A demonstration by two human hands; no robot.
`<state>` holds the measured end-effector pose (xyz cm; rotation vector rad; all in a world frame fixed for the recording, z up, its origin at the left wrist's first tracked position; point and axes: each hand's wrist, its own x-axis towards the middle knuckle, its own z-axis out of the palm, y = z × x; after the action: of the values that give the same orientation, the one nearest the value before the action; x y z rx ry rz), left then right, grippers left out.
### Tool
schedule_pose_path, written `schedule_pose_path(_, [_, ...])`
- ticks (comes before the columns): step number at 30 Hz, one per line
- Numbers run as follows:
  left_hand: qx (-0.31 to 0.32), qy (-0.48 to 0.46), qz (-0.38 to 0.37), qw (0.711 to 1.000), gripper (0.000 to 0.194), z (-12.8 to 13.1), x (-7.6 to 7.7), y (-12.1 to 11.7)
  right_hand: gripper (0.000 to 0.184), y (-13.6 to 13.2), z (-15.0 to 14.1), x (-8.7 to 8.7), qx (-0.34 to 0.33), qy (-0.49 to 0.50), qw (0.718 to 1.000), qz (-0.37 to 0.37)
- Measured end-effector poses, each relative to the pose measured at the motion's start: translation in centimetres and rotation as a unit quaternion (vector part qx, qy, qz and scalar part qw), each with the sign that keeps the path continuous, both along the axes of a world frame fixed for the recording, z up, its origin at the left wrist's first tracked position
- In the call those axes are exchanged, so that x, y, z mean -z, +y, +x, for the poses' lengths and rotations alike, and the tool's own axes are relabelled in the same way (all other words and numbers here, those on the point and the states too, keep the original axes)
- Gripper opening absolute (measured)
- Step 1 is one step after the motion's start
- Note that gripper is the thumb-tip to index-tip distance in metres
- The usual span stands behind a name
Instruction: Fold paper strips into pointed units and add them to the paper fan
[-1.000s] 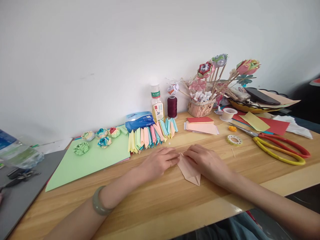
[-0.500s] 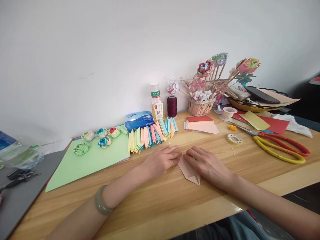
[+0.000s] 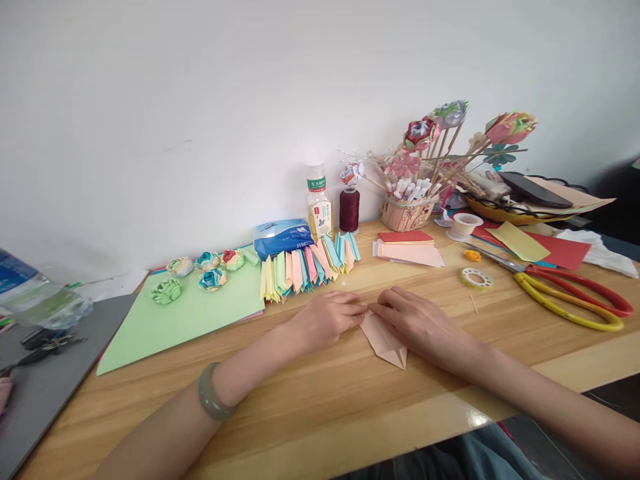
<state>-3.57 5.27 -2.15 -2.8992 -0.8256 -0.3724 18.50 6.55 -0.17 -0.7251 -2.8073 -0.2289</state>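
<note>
A pale pink paper (image 3: 384, 341), partly folded, lies on the wooden table with its far end under my fingertips. My left hand (image 3: 330, 319) comes in from the left, its fingers closed on the paper's upper corner. From the other side my right hand (image 3: 417, 321) presses on the same end with bent fingers, hiding part of the right edge. The two hands nearly meet at the tips. Behind them stands a row of folded paper strips (image 3: 300, 270) in several colours. A stack of pink paper rectangles (image 3: 410, 253) with a red one on top lies beyond my right hand.
Scissors (image 3: 570, 287) with red and yellow handles, a tape roll (image 3: 475, 278) and a white spool (image 3: 465, 225) lie at right. Green sheets (image 3: 190, 333) carry several paper flowers (image 3: 167, 291) at left. A bottle (image 3: 319, 207), purple thread (image 3: 349, 210) and flower basket (image 3: 409, 212) line the wall.
The whole view has shifted slightly, so things sit a little further right. My fingertips have drawn closer together at the paper's far end; the paper stays in place on the table.
</note>
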Motion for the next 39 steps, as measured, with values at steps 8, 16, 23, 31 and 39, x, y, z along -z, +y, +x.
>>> schedule_pose_path(8, [-0.009,-0.011,0.002,1.000,0.034,-0.2,-0.2,-0.1,0.024,0.0,2.2,-0.9,-0.042,-0.012,0.999,0.014])
schedule_pose_path(16, [-0.028,-0.048,0.035,0.998,0.027,0.5,-0.4,-1.4,0.018,-3.2,4.1,-0.9,0.003,0.074,0.997,-0.028])
schedule_pose_path(23, [-0.050,-0.084,0.066,0.993,0.027,0.9,-1.6,-3.0,0.021,-3.2,4.1,0.3,0.014,0.076,0.997,0.010])
schedule_pose_path(31, [-0.074,-0.106,0.080,0.988,0.024,0.8,-1.0,-3.5,0.014,-4.2,4.2,0.0,0.012,0.141,0.990,-0.011])
schedule_pose_path(39, [-0.095,-0.174,-0.085,0.976,0.011,0.8,-1.3,-3.6,0.016,-4.0,4.1,0.2,-0.006,0.102,0.995,0.004])
